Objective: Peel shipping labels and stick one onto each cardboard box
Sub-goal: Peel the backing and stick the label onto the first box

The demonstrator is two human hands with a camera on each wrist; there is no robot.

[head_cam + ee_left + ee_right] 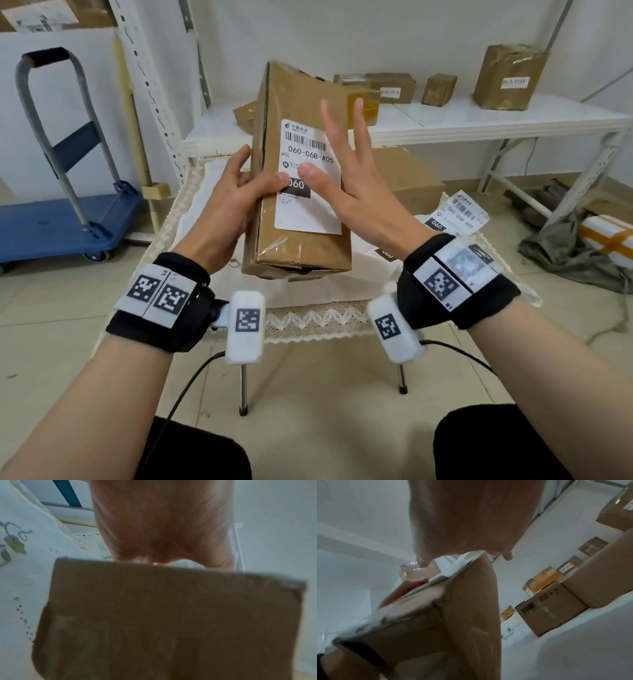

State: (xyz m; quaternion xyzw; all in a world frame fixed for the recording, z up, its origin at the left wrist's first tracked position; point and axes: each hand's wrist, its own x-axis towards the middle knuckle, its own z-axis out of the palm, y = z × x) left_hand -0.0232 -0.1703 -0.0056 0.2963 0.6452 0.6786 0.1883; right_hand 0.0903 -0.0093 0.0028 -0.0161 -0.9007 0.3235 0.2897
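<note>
Head view shows the cardboard box (291, 219) held up off the small table (178, 219), tilted with its far end raised, and the shipping label (310, 178) already lying on its upper face. The left hand (236, 195) grips the box from the left, fingers behind the far side and thumb curled onto the label's near left edge; the right hand (346, 174) is spread, fingers straight and fanned, thumb pressing flat on the label. Held aloft by one hand, the box looks fairly light, and its walls look stiff enough to take a firm rub, though the taped near end is creased and may give under pressure. The shiny tape bands probably offer a slicker hold than bare cardboard, so the long edges seem the safer place to grasp (the left wrist view, blurred, shows only the brown underside beneath the palm). The label itself is thin and limp, best handled by a corner. Spare labels (459, 212) lie on the table to the right; more boxes (390, 87) sit on the far shelf (513, 116).
</note>
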